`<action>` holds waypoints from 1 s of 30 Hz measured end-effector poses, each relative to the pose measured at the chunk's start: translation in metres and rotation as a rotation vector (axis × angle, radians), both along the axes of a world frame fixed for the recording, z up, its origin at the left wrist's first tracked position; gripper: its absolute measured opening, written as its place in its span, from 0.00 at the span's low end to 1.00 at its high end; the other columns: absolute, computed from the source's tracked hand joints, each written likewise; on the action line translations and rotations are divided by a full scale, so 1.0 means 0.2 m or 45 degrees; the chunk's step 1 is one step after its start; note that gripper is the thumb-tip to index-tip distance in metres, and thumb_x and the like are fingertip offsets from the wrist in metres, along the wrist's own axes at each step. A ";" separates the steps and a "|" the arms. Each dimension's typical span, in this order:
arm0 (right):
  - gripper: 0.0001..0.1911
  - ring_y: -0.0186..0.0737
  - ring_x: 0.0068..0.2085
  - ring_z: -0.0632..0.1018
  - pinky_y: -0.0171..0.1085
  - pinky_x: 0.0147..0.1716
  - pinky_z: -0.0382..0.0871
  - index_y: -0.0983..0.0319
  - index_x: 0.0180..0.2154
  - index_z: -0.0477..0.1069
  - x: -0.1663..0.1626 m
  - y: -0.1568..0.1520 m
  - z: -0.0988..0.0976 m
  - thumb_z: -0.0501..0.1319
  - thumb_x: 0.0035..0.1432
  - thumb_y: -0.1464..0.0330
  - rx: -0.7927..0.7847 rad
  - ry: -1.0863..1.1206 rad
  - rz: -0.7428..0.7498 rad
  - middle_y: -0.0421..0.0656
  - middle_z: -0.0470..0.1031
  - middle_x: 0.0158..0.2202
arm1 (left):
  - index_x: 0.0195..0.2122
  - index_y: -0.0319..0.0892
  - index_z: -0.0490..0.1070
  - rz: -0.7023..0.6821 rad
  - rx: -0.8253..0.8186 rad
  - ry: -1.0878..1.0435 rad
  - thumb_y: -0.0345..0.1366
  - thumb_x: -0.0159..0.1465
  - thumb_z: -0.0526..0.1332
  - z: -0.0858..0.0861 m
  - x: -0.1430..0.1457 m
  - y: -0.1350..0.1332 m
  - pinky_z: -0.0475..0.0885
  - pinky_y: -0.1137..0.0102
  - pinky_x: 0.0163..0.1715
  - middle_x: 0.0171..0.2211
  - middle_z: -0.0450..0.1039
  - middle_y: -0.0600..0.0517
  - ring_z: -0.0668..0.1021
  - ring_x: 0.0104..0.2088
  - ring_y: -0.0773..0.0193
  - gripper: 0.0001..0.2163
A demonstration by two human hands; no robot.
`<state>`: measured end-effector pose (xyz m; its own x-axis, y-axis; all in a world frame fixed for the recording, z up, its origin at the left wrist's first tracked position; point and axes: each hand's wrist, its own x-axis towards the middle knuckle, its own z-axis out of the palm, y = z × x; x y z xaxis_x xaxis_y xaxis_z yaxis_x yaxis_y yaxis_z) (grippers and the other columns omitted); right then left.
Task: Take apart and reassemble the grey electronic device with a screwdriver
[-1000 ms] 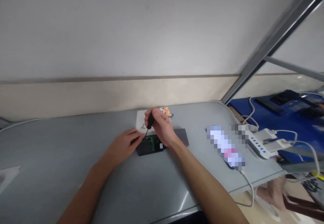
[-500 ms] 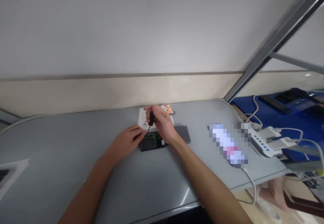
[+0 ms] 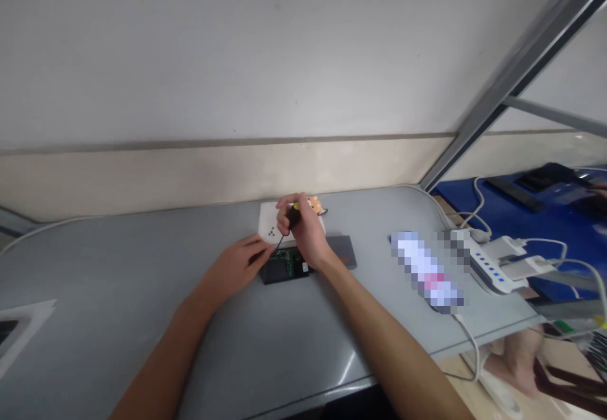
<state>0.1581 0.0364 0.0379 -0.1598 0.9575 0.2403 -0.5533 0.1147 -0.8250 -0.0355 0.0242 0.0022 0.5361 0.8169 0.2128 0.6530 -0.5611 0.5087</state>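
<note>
My right hand (image 3: 307, 233) is closed around a screwdriver (image 3: 293, 216) with a dark handle and a yellow end. Its thin shaft slants down and left to the upper edge of an opened black device (image 3: 279, 271) with a green circuit board inside. At the screwdriver's tip, my left hand (image 3: 237, 265) has its thumb and fingers pressed together against the device's upper left corner; what they pinch is hidden. Behind the device lies a white sheet or pad (image 3: 266, 217) with several small dark bits, perhaps screws. A flat grey cover (image 3: 345, 250) rests right of the device, partly behind my wrist.
An orange-and-white animal-shaped item (image 3: 315, 203) sits behind my right hand. To the right are a phone (image 3: 424, 271) with a blurred screen and a white power strip (image 3: 488, 265) with plugs and cables. White paper (image 3: 35, 319) lies far left. Someone's foot (image 3: 516, 369) shows below the grey table (image 3: 118, 281).
My right hand has rolled a little, carrying the screwdriver handle to the right, so the shaft leans more. My left hand and the device stay in place.
</note>
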 end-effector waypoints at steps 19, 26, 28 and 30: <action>0.19 0.35 0.33 0.71 0.36 0.34 0.65 0.59 0.38 0.74 0.00 -0.02 -0.04 0.64 0.63 0.49 0.066 -0.115 -0.126 0.39 0.71 0.31 | 0.48 0.43 0.79 0.059 0.038 -0.142 0.40 0.76 0.53 -0.02 0.05 -0.12 0.73 0.60 0.54 0.46 0.78 0.47 0.78 0.49 0.57 0.15; 0.25 0.34 0.23 0.64 0.35 0.27 0.60 0.56 0.38 0.66 0.00 0.00 -0.04 0.65 0.59 0.43 0.066 -0.108 -0.179 0.31 0.61 0.21 | 0.51 0.44 0.77 0.092 0.151 -0.110 0.37 0.75 0.51 -0.07 0.04 -0.13 0.73 0.56 0.55 0.47 0.78 0.46 0.78 0.49 0.56 0.15; 0.27 0.35 0.26 0.67 0.36 0.29 0.62 0.58 0.44 0.71 0.00 0.00 -0.03 0.59 0.62 0.41 0.052 -0.017 -0.099 0.34 0.64 0.25 | 0.51 0.44 0.77 0.092 0.165 -0.076 0.37 0.75 0.51 -0.08 0.04 -0.13 0.74 0.56 0.55 0.48 0.78 0.45 0.78 0.49 0.55 0.15; 0.25 0.36 0.30 0.70 0.37 0.32 0.65 0.59 0.42 0.74 0.00 -0.01 -0.02 0.60 0.62 0.44 0.038 0.019 -0.045 0.38 0.68 0.29 | 0.52 0.44 0.77 0.093 0.176 -0.057 0.37 0.76 0.50 -0.08 0.03 -0.12 0.74 0.56 0.55 0.48 0.78 0.46 0.78 0.49 0.55 0.15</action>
